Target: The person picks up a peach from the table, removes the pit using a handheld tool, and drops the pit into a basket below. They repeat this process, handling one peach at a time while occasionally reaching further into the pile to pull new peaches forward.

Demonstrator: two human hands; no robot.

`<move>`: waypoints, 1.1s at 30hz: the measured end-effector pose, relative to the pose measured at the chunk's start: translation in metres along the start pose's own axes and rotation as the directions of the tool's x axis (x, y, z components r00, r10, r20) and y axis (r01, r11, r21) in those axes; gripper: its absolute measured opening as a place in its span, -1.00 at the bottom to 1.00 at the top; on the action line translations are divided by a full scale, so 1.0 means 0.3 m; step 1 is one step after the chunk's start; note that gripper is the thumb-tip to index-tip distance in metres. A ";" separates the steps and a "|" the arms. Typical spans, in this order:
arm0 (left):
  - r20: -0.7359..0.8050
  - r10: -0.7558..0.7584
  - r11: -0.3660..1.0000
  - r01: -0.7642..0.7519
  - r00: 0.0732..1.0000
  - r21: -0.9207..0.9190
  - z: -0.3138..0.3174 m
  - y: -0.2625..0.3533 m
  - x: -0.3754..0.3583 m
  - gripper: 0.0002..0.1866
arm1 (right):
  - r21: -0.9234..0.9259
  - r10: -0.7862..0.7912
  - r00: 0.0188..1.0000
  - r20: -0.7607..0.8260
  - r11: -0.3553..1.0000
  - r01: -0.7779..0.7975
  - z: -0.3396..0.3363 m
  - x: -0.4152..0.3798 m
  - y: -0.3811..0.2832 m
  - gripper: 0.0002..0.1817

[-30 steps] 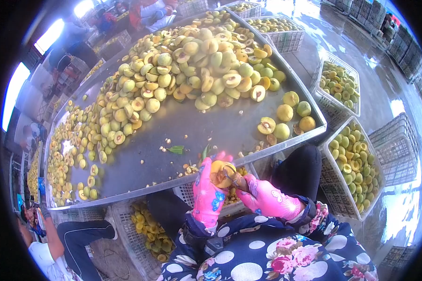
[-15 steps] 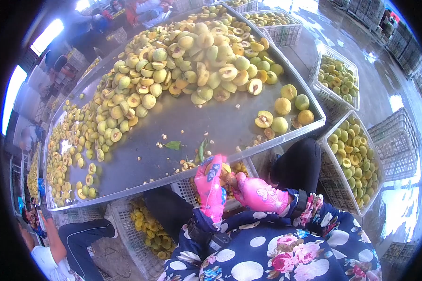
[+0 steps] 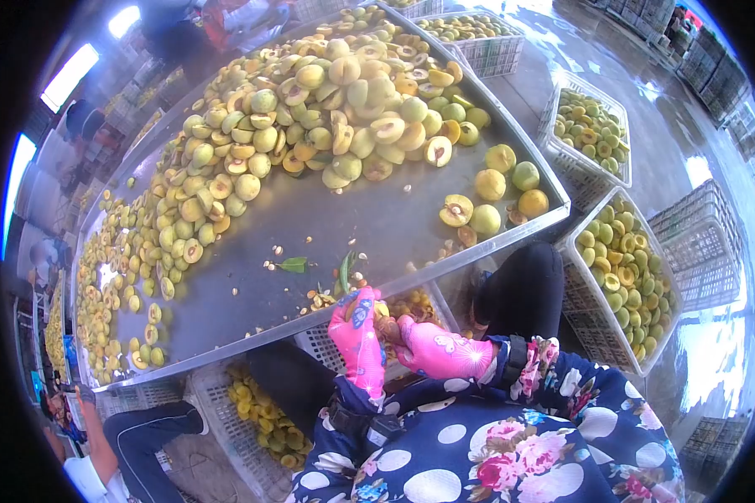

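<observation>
My left hand point(image 3: 358, 339), in a pink patterned glove, is at the near edge of the metal table point(image 3: 310, 226), its fingers closed around a yellow-green fruit point(image 3: 381, 310). Beside it on the right, my right hand point(image 3: 443, 345), in a matching pink glove, has its fingers bent against the same fruit; whether it grips anything else is hidden. Below both hands a crate point(image 3: 319, 339) holds fruit pieces. A large heap of halved yellow-green fruit point(image 3: 310, 109) covers the far and left parts of the table. Green leaves point(image 3: 294, 265) and small pits lie near my hands.
Crates of fruit point(image 3: 621, 268) point(image 3: 591, 130) stand on the floor at the right, with an empty-looking grey crate point(image 3: 700, 239) beside them. Another crate point(image 3: 226, 411) holds yellow pieces at lower left. Another person's leg point(image 3: 155, 427) and arm show at the far left.
The whole view has shifted, so the table and crates appear slightly further left. Both hands remain together around the fruit, with little change in their pose.
</observation>
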State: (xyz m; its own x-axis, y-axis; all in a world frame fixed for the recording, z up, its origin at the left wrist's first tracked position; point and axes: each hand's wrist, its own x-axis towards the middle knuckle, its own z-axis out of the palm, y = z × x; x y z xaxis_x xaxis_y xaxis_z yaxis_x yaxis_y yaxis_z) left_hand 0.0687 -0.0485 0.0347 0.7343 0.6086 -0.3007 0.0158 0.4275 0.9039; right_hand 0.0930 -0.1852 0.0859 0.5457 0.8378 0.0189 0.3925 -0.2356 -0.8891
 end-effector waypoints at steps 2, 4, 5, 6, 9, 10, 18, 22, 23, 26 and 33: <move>-0.022 0.002 1.000 -0.002 1.000 0.009 -0.008 0.001 0.000 -0.86 | -0.234 -0.072 0.997 0.023 0.969 0.076 0.024 -0.008 0.042 -0.76; -0.032 0.014 1.000 -0.013 0.999 0.023 -0.015 0.000 0.003 -0.83 | -0.312 0.034 0.997 0.066 0.950 -0.012 0.036 -0.001 0.055 -0.75; -0.036 0.032 0.999 -0.031 0.999 0.037 -0.018 0.002 -0.001 -0.86 | -0.280 0.173 0.980 0.100 0.950 -0.139 0.037 0.010 0.053 -0.74; -0.037 0.053 0.997 -0.051 0.998 0.049 -0.016 0.004 -0.002 -0.88 | -0.256 0.305 0.943 0.136 0.930 -0.264 0.037 0.019 0.052 -0.73; -0.005 0.081 0.994 -0.081 0.997 0.080 -0.008 0.016 -0.015 -0.88 | -0.021 0.177 0.979 0.101 0.984 -0.175 0.085 0.011 0.121 -0.70; 0.012 0.084 0.992 -0.085 0.996 0.092 -0.008 0.020 -0.017 -0.88 | -0.002 0.091 0.995 0.045 0.996 -0.091 0.088 0.017 0.127 -0.70; 0.181 -0.027 0.997 0.012 0.983 0.082 -0.043 0.038 -0.010 -0.87 | 0.454 0.369 0.783 0.501 0.658 -0.601 -0.013 0.009 0.071 -0.72; 0.325 -0.104 0.987 0.057 0.940 0.152 -0.073 0.029 0.002 -0.86 | 0.567 0.238 0.703 0.670 0.447 -0.692 -0.028 -0.003 0.080 -0.75; 0.354 -0.143 0.987 0.108 0.924 0.117 -0.074 0.030 0.001 -0.85 | 0.587 0.179 0.670 0.721 0.357 -0.727 -0.034 -0.003 0.078 -0.74; 0.396 -0.222 0.968 0.249 0.891 -0.016 -0.053 0.071 -0.018 -0.82 | 0.663 0.200 0.714 0.671 0.270 -0.698 -0.021 -0.014 0.031 -0.66; 0.176 -0.089 0.952 0.136 0.980 -0.275 -0.114 0.088 0.025 -0.69 | 0.577 0.225 0.708 0.669 0.443 -0.686 -0.051 -0.043 0.104 -0.73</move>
State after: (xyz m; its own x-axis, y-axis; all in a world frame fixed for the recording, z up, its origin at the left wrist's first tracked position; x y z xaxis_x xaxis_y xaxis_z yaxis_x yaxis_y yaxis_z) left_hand 0.0514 -0.0096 0.0458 0.8378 0.4410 -0.3217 -0.0720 0.6735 0.7357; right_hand 0.1095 -0.2108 0.0649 -0.0210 0.8698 -0.4930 -0.6279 -0.3952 -0.6705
